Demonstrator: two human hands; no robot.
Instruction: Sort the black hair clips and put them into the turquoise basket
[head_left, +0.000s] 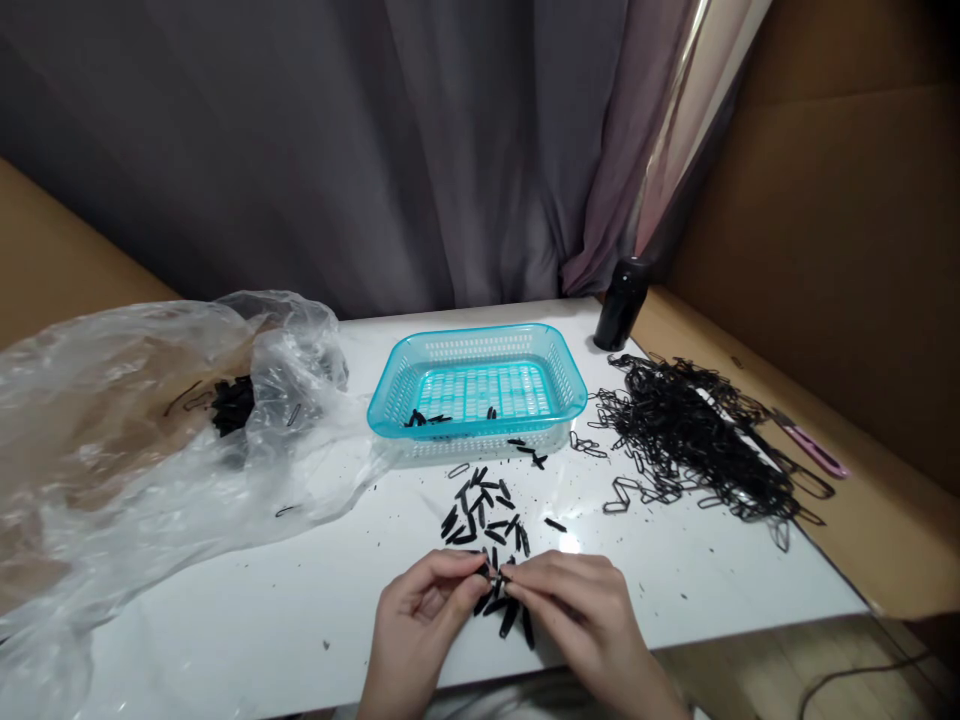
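Note:
My left hand and my right hand meet near the table's front edge, fingers pinched together on a small black piece. Under and just beyond them lies a scatter of several small black pieces on the white table. A turquoise plastic basket stands farther back, holding a few of the same black pieces. On the right sits a tangled heap of black wire loops.
A large crumpled clear plastic bag with dark pieces inside covers the left side. A black cylinder stands at the back by the grey curtain. A pink-handled tool lies at the right edge. Brown cardboard walls flank the table.

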